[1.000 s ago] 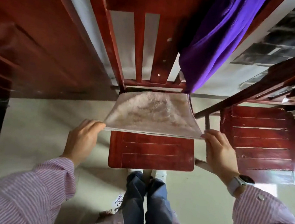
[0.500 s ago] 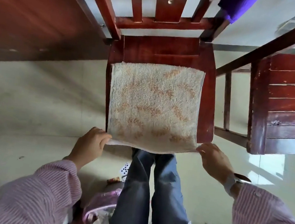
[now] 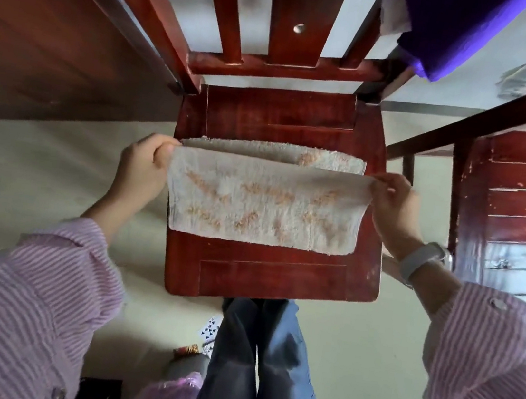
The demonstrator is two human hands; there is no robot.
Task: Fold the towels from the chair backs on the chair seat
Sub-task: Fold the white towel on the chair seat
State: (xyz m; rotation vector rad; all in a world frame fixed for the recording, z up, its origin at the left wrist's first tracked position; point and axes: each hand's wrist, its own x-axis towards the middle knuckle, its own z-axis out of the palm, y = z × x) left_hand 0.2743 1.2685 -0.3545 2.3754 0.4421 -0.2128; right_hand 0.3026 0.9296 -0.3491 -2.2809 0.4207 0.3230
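Note:
A cream towel with orange marks (image 3: 264, 203) lies on the red wooden chair seat (image 3: 271, 278), doubled over on itself. My left hand (image 3: 144, 165) pinches its upper left corner and my right hand (image 3: 392, 204) pinches its upper right corner. The lifted edge sits just short of the far edge of the lower layer, a strip of which shows behind it. A purple towel (image 3: 447, 32) hangs over the chair back (image 3: 297, 18) at the top right.
A dark wooden table (image 3: 42, 26) stands to the left of the chair. A second red chair (image 3: 519, 215) is close on the right. Playing cards (image 3: 210, 329) and a pink bag (image 3: 166, 395) lie on the pale floor by my legs.
The towel lay flat and full-size on the seat half a second ago. Both hands have carried its near edge away from me over the far half, folding it in two.

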